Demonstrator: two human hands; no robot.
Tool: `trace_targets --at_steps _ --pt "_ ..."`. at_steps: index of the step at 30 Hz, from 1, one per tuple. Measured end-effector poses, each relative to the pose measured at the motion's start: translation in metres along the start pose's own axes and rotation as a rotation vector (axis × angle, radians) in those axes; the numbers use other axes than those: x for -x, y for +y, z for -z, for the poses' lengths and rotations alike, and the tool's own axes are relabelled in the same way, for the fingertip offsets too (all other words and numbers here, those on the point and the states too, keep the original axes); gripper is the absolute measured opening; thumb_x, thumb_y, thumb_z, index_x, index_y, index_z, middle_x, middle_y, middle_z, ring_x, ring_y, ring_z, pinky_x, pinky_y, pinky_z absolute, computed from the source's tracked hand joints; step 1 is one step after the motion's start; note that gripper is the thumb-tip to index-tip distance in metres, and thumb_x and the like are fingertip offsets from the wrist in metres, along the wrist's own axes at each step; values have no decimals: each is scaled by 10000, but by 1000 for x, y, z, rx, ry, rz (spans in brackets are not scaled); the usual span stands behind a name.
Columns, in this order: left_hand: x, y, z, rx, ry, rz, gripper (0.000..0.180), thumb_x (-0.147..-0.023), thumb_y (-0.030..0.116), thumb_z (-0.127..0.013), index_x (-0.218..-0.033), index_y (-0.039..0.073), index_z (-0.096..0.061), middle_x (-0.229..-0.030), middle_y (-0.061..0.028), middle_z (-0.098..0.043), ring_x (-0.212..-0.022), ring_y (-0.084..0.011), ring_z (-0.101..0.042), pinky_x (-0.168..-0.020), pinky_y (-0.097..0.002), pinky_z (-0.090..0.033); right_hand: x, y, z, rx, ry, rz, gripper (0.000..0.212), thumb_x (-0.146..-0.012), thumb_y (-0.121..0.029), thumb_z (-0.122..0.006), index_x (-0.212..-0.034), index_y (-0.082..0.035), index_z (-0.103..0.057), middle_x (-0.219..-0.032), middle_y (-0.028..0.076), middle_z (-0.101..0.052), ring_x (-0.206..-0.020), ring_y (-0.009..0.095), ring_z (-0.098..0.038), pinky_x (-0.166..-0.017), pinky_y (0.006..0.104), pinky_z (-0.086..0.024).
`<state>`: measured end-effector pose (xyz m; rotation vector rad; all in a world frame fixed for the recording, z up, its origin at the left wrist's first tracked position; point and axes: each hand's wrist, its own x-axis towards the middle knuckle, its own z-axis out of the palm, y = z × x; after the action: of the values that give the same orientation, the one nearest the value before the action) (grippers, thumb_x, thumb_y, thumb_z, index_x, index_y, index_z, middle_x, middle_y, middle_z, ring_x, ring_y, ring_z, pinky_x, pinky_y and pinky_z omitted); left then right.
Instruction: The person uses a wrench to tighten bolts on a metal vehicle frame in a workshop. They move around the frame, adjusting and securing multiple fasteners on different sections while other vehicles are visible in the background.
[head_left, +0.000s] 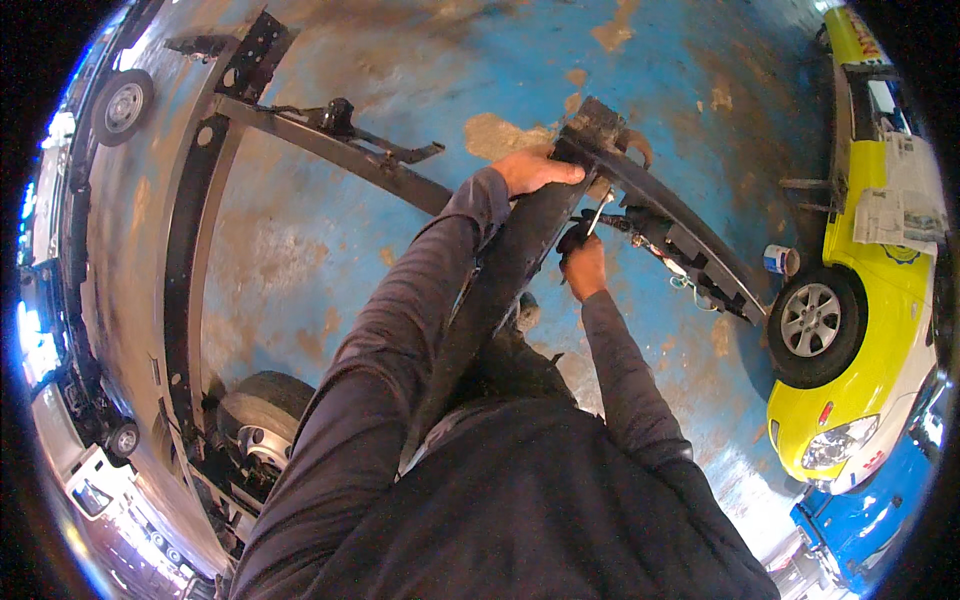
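Note:
A dark steel vehicle chassis rail (520, 235) runs away from my body. Near its far end, my left hand (535, 172) grips the rail, thumb laid across the top and the other fingers partly hidden. My right hand (585, 266), on the rail's right side and lower, is closed around a slim tool with a bright metal shaft (599, 213). The shaft points up toward the joint between the rail and a dark crossmember (690, 230). What its tip touches is hard to make out. Wiring (672, 262) hangs along the crossmember, just right of the tool.
Another frame rail (188, 250) and a cross beam (340, 160) stand at left, above a wheel (262, 425). A yellow-green car (860, 380) sits at right beside a small paint can (781, 261). The blue floor (430, 60) is worn and stained.

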<state>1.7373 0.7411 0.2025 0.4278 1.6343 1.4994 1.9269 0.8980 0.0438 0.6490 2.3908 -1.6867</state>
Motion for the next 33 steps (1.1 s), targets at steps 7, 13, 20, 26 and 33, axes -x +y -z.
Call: trace_targets --at_steps 7,13,20,26,33 --pt "1 0 1 -87 18 78 491 -842 465 -682 -1099 47 -675 -956 -43 -674 -864 -165 -609 -790 -316 -476 14 -60 17 444 41 475 66 -814 -63 -577 -858 -61 -625 -727 45 -589 -676 165 -579 -616 317 -476" --pt "-11 -27 -4 13 109 -26 441 -813 377 -730 -1090 38 -675 -942 -38 -674 -847 -162 -605 -781 -329 -474 37 -46 -9 -445 159 110 172 -922 -199 -550 -980 -70 -649 -747 8 -558 -642 146 -529 -577 312 -441" --pt "1 0 -23 -54 162 -106 482 -760 377 -774 -1092 39 -684 -983 -69 -698 -889 -191 -624 -815 -337 -473 6 -16 2 -368 16 -85 156 -913 -232 -569 -918 -77 -555 -700 29 -512 -582 157 -491 -515 330 -420" --pt "-2 -4 -16 175 116 -71 353 -794 266 -768 -1002 -4 -676 -864 -53 -678 -716 -175 -620 -666 -329 -489 72 -131 12 -474 20 -424 129 -896 -227 -544 -925 -112 -491 -675 -12 -418 -516 125 -383 -455 303 -323" --pt "-17 -17 -4 71 126 -210 329 -828 287 -742 -1012 26 -664 -852 -52 -680 -657 -157 -623 -606 -325 -501 72 -171 36 -440 -44 -492 180 -892 -208 -542 -769 -112 -452 -622 6 -408 -452 139 -350 -400 320 -289"
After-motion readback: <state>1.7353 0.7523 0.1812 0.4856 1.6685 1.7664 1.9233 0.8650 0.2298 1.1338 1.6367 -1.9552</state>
